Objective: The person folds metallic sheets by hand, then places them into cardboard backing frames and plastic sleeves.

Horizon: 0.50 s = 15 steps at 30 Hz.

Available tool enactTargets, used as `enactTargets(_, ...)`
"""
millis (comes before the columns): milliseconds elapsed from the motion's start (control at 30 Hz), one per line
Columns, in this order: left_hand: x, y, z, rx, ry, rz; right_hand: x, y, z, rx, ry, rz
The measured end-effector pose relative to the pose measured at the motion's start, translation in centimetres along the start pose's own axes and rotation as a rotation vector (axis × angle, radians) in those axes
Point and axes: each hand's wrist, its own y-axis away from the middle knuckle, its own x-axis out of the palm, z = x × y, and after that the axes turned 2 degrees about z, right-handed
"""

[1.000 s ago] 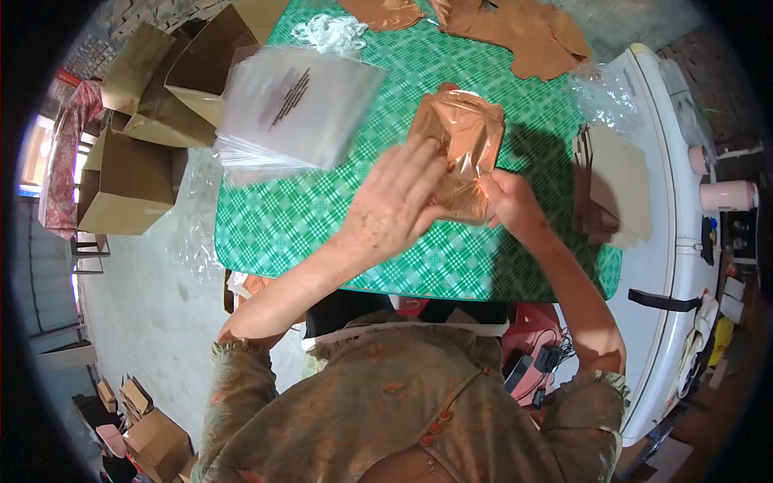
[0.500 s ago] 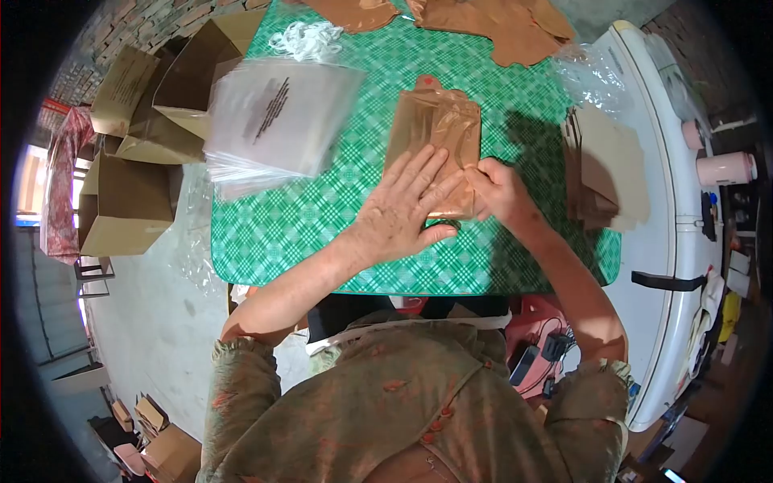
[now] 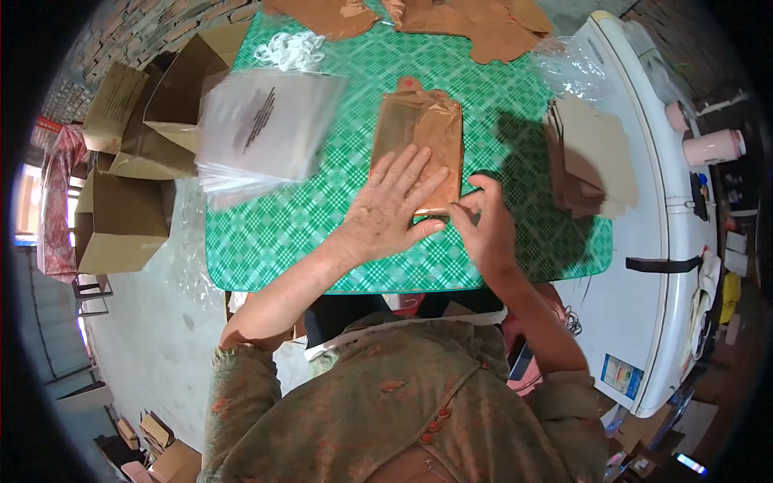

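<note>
A flat packet [image 3: 439,125], brown folded cloth in a shiny clear plastic bag, lies lengthwise on the table. From its far end sticks a brown tab with a small red mark [image 3: 409,83]. My left hand [image 3: 386,209] rests flat on the packet's near left part, fingers stretched out, thumb by the near edge. At the near right corner is my right hand [image 3: 485,221], its thumb near the packet's edge and its index finger bent and apart from the thumb. Nothing shows between those fingers.
A stack of clear plastic bags [image 3: 270,129] lies left, white string [image 3: 291,51] behind it. Brown cloth pieces [image 3: 475,28] are at the far edge. Beige card sheets [image 3: 596,153] and crumpled plastic [image 3: 572,64] lie right, beside a white fridge [image 3: 636,241]. Open cardboard boxes [image 3: 121,217] stand left.
My right hand has let go of the packet's right edge, moved slightly toward me, and its fingers have parted. The left hand still lies flat on the packet. The whole view has shifted slightly.
</note>
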Motion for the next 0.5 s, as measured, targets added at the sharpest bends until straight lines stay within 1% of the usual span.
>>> enactTargets(100, 0.2, 0.0, 0.2, 0.007, -0.012, -0.004, 1.3, 0.4, -0.2, -0.077, 0.139, -0.123)
enactTargets(200, 0.1, 0.0, 0.2, 0.014, -0.016, 0.002, 1.4, 0.7, 0.6, -0.091, 0.268, -0.110)
enactTargets(300, -0.3, -0.1, 0.1, 0.021, -0.024, 0.006, 1.2, 0.4, 1.0, -0.126, 0.284, -0.169)
enactTargets(400, -0.5, -0.1, -0.1, 0.018, -0.027, 0.010, -0.7, -1.3, -0.8, -0.369, 0.439, -0.161)
enactTargets(500, -0.8, -0.2, -0.3, 0.012, -0.024, 0.024, -2.0, -2.9, -1.6, -0.491, 0.616, -0.120)
